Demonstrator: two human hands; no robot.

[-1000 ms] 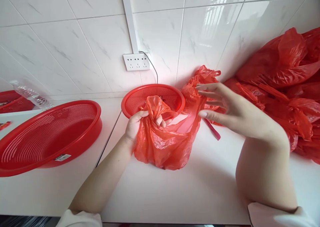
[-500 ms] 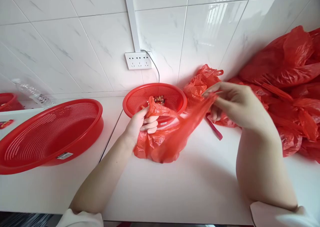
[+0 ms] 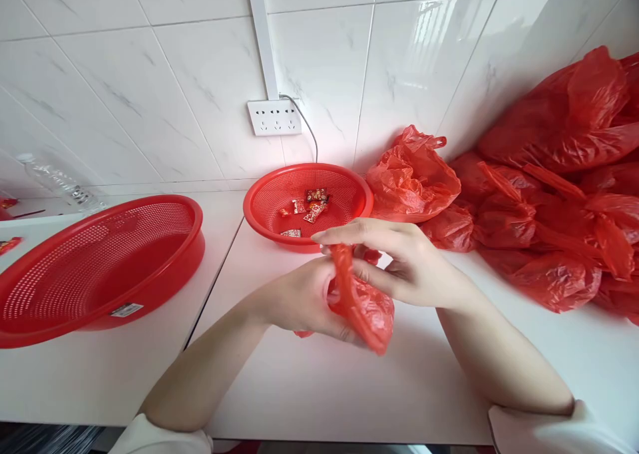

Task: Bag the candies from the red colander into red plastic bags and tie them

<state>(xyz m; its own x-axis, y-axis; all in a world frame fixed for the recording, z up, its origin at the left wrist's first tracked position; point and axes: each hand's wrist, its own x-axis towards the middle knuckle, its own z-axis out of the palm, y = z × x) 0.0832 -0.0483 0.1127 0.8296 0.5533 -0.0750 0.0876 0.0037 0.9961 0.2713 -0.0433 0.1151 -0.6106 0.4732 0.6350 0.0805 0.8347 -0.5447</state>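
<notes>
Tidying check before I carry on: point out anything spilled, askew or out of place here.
Only the clear bottle stands out: it lies on its side by the wall at far left. Nothing looks spilled or torn; the wrapped sweets sit inside the small basket, and the left hand and right hand bunch one red bag.

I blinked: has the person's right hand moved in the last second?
Yes. The right hand has come left and nearer, from right of the small basket to just in front of it, meeting the left hand on the red bag.
</notes>
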